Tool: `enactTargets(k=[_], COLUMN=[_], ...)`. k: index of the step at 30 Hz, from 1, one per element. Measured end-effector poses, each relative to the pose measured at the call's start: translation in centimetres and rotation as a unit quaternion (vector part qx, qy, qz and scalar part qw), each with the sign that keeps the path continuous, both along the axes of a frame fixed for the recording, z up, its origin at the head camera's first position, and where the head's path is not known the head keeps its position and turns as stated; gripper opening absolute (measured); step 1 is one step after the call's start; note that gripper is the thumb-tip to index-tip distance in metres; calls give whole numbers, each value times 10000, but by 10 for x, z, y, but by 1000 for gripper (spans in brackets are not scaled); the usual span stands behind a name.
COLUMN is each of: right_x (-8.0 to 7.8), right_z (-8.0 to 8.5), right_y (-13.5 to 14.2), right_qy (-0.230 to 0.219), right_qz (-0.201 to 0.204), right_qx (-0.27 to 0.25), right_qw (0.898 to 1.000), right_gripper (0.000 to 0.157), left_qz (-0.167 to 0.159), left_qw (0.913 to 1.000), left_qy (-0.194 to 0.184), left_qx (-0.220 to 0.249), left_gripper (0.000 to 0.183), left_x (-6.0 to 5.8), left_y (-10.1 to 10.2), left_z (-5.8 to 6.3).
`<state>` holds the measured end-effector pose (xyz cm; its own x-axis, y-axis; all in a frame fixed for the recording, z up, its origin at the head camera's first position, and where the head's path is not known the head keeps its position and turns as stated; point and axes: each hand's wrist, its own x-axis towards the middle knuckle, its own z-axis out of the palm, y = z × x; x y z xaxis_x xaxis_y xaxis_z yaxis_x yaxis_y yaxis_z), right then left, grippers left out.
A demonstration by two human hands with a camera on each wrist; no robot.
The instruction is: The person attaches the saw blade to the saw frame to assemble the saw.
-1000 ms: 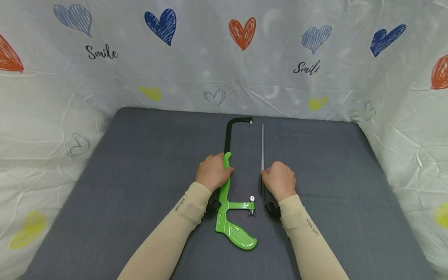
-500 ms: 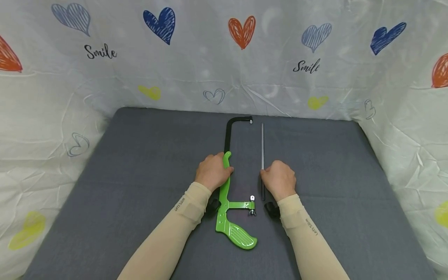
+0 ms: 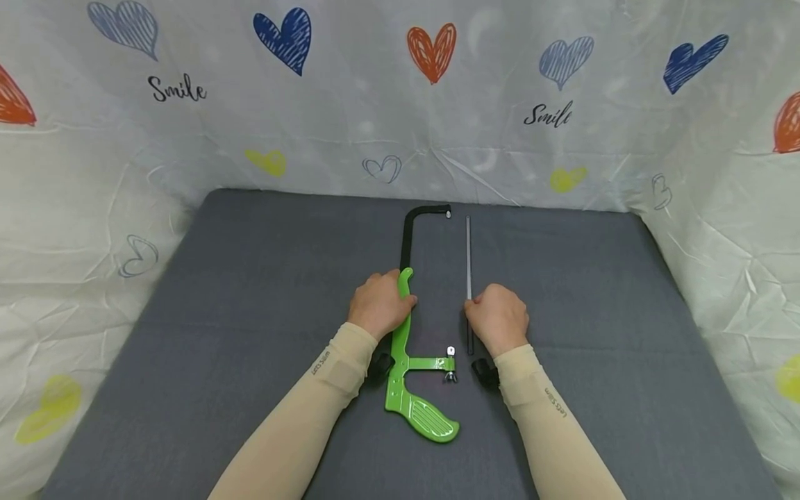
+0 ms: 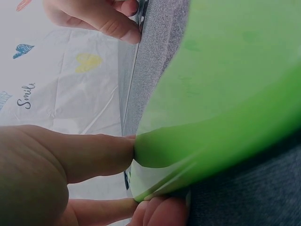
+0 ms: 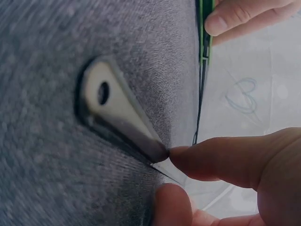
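Observation:
A hacksaw frame (image 3: 402,351) lies flat on the grey cloth, its green grip toward me and its black bent arm pointing away. No blade spans its two ends. My left hand (image 3: 380,305) holds the green part of the frame, thumb across its inner side; the left wrist view shows the fingers around the green metal (image 4: 225,94). To the right and roughly parallel lies a thin hacksaw blade (image 3: 469,257). My right hand (image 3: 498,321) pinches it near its middle by the edges. Close up, the blade's near end (image 5: 127,117) shows a round hole.
The grey cloth-covered table (image 3: 262,278) ends at a pale curtain (image 3: 350,104) printed with hearts and "Smile", which also hangs along both sides. A bolt with a wing nut (image 3: 451,376) sits at the frame's short green arm. Black wrist cameras (image 3: 485,373) hang under both wrists.

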<state>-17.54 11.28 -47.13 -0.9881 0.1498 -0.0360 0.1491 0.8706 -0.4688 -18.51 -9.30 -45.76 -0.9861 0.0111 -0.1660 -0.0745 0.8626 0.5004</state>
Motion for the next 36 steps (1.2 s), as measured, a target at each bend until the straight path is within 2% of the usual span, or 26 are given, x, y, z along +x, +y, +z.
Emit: enactTargets(k=[5, 15, 27, 31, 36], right_x=[0, -4, -3, -3, -5], right_z=[0, 1, 1, 1, 2], right_y=[0, 3, 1, 1, 3], right_qy=[25, -178, -29, -95, -370], right_qz=[36, 60, -28, -70, 55], right_qx=[-20, -475, -452, -501, -690], right_qw=[10000, 9987, 9990, 9987, 9969], right_gripper=[36, 25, 25, 16, 28], left_qz=[-14, -52, -27, -37, -39], left_qw=[10000, 10000, 9999, 9999, 9999], left_qy=[-8, 4, 39, 100, 107], left_qx=[-12, -28, -96, -135, -122], left_gripper=[60, 59, 57, 54, 53], left_x=[0, -1, 0, 0, 0], left_y=[-1, 1, 0, 1, 0], left_z=[-1, 1, 0, 0, -2])
